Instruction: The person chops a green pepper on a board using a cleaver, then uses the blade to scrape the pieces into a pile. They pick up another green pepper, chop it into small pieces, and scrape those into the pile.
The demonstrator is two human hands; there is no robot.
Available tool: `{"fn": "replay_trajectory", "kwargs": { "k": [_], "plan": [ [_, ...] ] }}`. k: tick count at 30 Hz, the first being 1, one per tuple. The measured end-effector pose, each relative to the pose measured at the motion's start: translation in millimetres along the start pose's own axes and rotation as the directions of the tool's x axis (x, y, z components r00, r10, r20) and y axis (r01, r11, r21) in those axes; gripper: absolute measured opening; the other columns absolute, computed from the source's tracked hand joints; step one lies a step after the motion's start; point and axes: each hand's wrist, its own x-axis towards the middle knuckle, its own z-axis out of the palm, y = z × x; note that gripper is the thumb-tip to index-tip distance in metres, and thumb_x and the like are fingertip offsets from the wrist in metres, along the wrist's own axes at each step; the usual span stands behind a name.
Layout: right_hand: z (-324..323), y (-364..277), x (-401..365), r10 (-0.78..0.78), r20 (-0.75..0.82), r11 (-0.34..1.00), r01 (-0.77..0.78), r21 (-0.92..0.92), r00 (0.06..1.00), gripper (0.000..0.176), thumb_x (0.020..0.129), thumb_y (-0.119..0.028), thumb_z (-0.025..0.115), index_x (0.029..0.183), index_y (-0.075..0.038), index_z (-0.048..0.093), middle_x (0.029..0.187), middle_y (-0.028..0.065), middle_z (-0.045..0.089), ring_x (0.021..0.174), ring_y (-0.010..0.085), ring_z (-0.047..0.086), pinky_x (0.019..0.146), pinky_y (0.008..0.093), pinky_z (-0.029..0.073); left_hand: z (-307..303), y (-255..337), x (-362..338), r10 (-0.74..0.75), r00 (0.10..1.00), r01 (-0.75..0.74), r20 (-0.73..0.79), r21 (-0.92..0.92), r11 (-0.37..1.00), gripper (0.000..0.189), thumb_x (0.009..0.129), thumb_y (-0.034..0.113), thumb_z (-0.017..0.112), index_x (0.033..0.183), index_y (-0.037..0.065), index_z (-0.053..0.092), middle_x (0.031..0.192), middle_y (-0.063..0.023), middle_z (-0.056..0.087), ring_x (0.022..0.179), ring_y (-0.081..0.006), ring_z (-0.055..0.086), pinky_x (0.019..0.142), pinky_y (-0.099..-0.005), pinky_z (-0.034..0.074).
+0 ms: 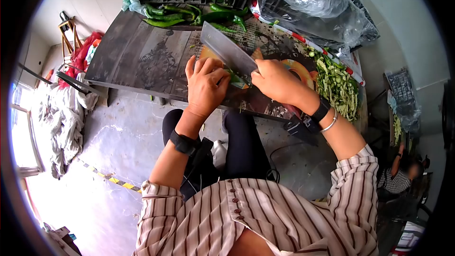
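The green pepper [235, 78] lies on the dark patterned tabletop [142, 57]. My left hand [206, 85] pins it with curled fingers and hides most of it. My right hand [277, 81] is clenched round the broad steel cleaver [226, 49], whose handle is buried in my fist and whose blade rests against my left knuckles. A heap of chopped green pepper slices [339, 87] lies to the right.
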Motion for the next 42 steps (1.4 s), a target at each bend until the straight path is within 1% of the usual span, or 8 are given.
{"fn": "replay_trajectory", "kwargs": {
  "k": [12, 15, 19, 25, 27, 34, 36, 42],
  "plan": [
    [6, -1, 10, -0.002, 0.123, 0.998, -0.005, 0.061, 0.992, 0.025, 0.084, -0.015, 0.05, 0.079, 0.01, 0.048, 0.068, 0.0306, 0.054, 0.068, 0.0472, 0.056, 0.062, 0.0487, 0.044, 1, -1, 0, -0.012, 1.0, 0.012, 0.006, -0.003, 1.0, 0.007, 0.069, 0.013, 0.07, 0.074, 0.013, 0.066, 0.09, 0.0017, 0.057, 0.099, -0.0191, 0.053, 0.104, -0.0469, 0.028],
    [13, 0, 17, -0.09, 0.06, 0.996, 0.089, 0.022, 0.994, 0.024, 0.083, -0.014, 0.05, 0.08, 0.01, 0.048, 0.071, 0.0315, 0.054, 0.072, 0.048, 0.056, 0.063, 0.0486, 0.045, 0, -1, -1, -0.013, 1.0, 0.013, -0.002, 0.017, 1.0, 0.006, 0.069, 0.013, 0.07, 0.074, 0.014, 0.066, 0.09, 0.0018, 0.058, 0.098, -0.0192, 0.053, 0.104, -0.0469, 0.028],
    [16, 3, 20, -0.075, -0.024, 0.997, 0.075, 0.033, 0.997, 0.024, 0.083, -0.014, 0.051, 0.08, 0.01, 0.048, 0.073, 0.0319, 0.054, 0.074, 0.0479, 0.056, 0.064, 0.0476, 0.045, 2, -1, -1, -0.004, 1.0, 0.004, -0.014, 0.007, 1.0, 0.006, 0.07, 0.013, 0.07, 0.075, 0.014, 0.066, 0.09, 0.0019, 0.058, 0.098, -0.0191, 0.053, 0.104, -0.0468, 0.028],
    [2, -7, 7, 0.03, -0.022, 0.997, -0.029, 0.075, 0.999, 0.027, 0.084, -0.017, 0.052, 0.079, 0.01, 0.048, 0.067, 0.0293, 0.054, 0.065, 0.0436, 0.057, 0.06, 0.0461, 0.045, -2, 0, -1, -0.016, 1.0, 0.016, 0.001, -0.007, 1.0, 0.005, 0.07, 0.013, 0.07, 0.074, 0.013, 0.066, 0.09, 0.0021, 0.058, 0.099, -0.0191, 0.053, 0.104, -0.0467, 0.028],
    [2, -4, 2, -0.025, 0.025, 0.999, 0.024, 0.039, 0.999, 0.028, 0.084, -0.017, 0.052, 0.079, 0.01, 0.048, 0.064, 0.0276, 0.054, 0.06, 0.0411, 0.057, 0.057, 0.045, 0.045, 0, 0, 1, -0.017, 1.0, 0.017, 0.006, -0.014, 1.0, 0.005, 0.07, 0.013, 0.07, 0.074, 0.013, 0.066, 0.09, 0.0021, 0.058, 0.099, -0.0192, 0.053, 0.104, -0.0468, 0.028],
    [5, -5, 2, -0.026, 0.025, 0.999, 0.025, 0.045, 0.999, 0.027, 0.085, -0.016, 0.051, 0.078, 0.009, 0.048, 0.06, 0.0255, 0.054, 0.053, 0.038, 0.056, 0.053, 0.0423, 0.045, -2, 0, -1, -0.018, 1.0, 0.018, -0.004, -0.004, 1.0, 0.007, 0.07, 0.013, 0.07, 0.077, 0.014, 0.067, 0.093, 0.0022, 0.057, 0.103, -0.0195, 0.051, 0.105, -0.0473, 0.027],
    [-4, -16, 2, 0.114, 0.162, 0.987, -0.13, 0.095, 0.98, 0.026, 0.086, -0.015, 0.05, 0.078, 0.009, 0.047, 0.058, 0.0247, 0.053, 0.05, 0.0354, 0.056, 0.051, 0.0419, 0.045, -3, 1, 1, -0.008, 1.0, 0.008, -0.029, 0.003, 1.0, 0.007, 0.07, 0.013, 0.07, 0.077, 0.014, 0.067, 0.094, 0.0026, 0.057, 0.104, -0.0196, 0.051, 0.105, -0.0477, 0.026],
    [-1, -6, 5, 0.033, 0.141, 0.998, -0.041, 0.055, 0.989, 0.025, 0.086, -0.015, 0.049, 0.079, 0.008, 0.046, 0.059, 0.0255, 0.052, 0.049, 0.0343, 0.057, 0.051, 0.0426, 0.045, -19, -2, -7, -0.083, 0.997, 0.083, -0.007, 0.105, 0.991, 0.018, 0.069, 0.015, 0.074, 0.087, 0.017, 0.071, 0.096, 0.0011, 0.058, 0.107, -0.0223, 0.051, 0.106, -0.0487, 0.025]
  ]
}}
